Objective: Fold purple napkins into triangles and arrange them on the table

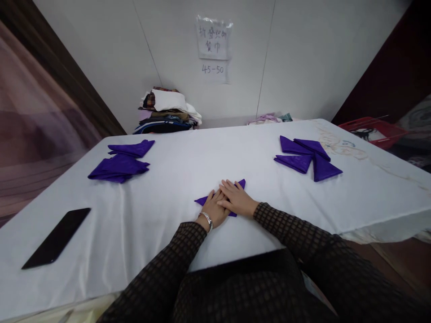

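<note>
Cloth (201,200) right of black slab (56,237), directly under palms; long axis crosswise, right tip farther out. Left hand (215,211) flat, nearer slab; right hand (239,201) flat, overlapping it. Neither pinching.

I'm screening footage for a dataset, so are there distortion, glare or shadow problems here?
Head view: the wall seams lean, suggesting wide-angle distortion; the curtain looks soft; small glints edge the sign's plastic sleeve; light is diffuse, leaving faint shadows in the white tablecloth folds; the top right corner is dark.
</note>
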Motion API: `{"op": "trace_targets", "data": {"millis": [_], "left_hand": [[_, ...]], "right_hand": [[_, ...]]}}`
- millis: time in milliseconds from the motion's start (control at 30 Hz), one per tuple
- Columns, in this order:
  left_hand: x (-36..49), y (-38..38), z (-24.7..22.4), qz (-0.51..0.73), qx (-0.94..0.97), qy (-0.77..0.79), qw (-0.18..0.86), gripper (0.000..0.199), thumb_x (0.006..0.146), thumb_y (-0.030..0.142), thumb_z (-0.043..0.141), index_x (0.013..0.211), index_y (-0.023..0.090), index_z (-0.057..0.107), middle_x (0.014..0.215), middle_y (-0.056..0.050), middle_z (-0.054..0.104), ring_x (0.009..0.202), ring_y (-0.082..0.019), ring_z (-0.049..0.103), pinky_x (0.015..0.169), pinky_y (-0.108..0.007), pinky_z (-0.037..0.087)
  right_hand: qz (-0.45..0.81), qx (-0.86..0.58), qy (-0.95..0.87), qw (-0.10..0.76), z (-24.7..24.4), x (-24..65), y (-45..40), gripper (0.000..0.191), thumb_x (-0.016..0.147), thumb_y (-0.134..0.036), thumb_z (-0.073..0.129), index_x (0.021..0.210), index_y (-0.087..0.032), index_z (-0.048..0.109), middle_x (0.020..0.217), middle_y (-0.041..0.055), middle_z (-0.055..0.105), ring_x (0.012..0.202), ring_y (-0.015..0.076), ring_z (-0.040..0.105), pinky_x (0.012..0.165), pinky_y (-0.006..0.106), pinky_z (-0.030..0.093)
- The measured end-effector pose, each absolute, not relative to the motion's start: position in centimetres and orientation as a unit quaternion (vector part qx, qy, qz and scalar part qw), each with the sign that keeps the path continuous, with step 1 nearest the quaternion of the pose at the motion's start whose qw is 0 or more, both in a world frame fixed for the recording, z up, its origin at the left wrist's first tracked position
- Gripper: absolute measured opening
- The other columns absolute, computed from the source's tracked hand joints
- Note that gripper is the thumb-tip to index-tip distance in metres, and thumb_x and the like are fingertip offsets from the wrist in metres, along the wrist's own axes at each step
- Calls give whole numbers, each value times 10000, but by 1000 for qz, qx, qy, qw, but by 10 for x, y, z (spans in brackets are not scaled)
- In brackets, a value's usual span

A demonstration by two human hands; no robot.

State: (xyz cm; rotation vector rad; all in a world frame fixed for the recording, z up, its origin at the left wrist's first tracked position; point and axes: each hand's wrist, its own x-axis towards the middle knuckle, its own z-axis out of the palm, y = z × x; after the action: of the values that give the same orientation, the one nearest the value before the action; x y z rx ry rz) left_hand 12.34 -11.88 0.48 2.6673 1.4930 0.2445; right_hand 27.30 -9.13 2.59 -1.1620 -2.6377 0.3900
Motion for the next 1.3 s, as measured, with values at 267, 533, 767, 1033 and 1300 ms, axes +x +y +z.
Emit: {"op": "trace_targets", "data": {"millis": [267, 533, 767, 1033, 1300], "left_hand": [[125, -117, -2, 76, 863, 498, 52, 574, 905, 514, 297, 1376, 189, 348, 1470, -72, 319, 1361, -236, 242, 1106, -470, 187], [90, -120, 14, 200, 799, 565, 52, 447, 867, 445, 465, 1231, 190, 513, 1289, -93, 541, 1208, -236, 456, 1037, -428, 324], [30, -124, 1, 306, 713, 621, 109, 229, 712, 369, 668, 886, 220, 655, 981, -47, 643, 961, -210, 582, 904, -386, 456], [23, -117, -4, 332, 705, 602, 171, 79, 735, 301, 606, 728, 226, 630, 1098, -35, 612, 1135, -220, 506, 988, -413, 407], [24, -115, -3, 233, 732, 621, 154, 154, 813, 293, 489, 748, 231, 615, 1192, -35, 591, 1296, -259, 349, 1067, -530, 230]], "right_hand": [[100, -489, -861, 95, 3, 308, -83, 687, 901, -588, 256, 1422, -140, 280, 1490, 118, 235, 1374, 253, 164, 1081, 484, 128], [79, -487, -866, 82, -1, 307, -85, 703, 898, -595, 246, 1428, -134, 266, 1487, 116, 247, 1373, 253, 168, 1084, 470, 130], [72, -486, -866, 88, -2, 308, -85, 663, 915, -557, 206, 1419, -134, 288, 1482, 106, 265, 1369, 256, 180, 1078, 479, 150], [77, -488, -866, 81, -1, 309, -84, 663, 914, -550, 209, 1421, -129, 283, 1484, 105, 259, 1370, 253, 177, 1079, 478, 149], [81, -491, -864, 72, 0, 308, -84, 658, 915, -544, 206, 1427, -135, 267, 1489, 108, 248, 1376, 247, 157, 1082, 468, 137]]}}
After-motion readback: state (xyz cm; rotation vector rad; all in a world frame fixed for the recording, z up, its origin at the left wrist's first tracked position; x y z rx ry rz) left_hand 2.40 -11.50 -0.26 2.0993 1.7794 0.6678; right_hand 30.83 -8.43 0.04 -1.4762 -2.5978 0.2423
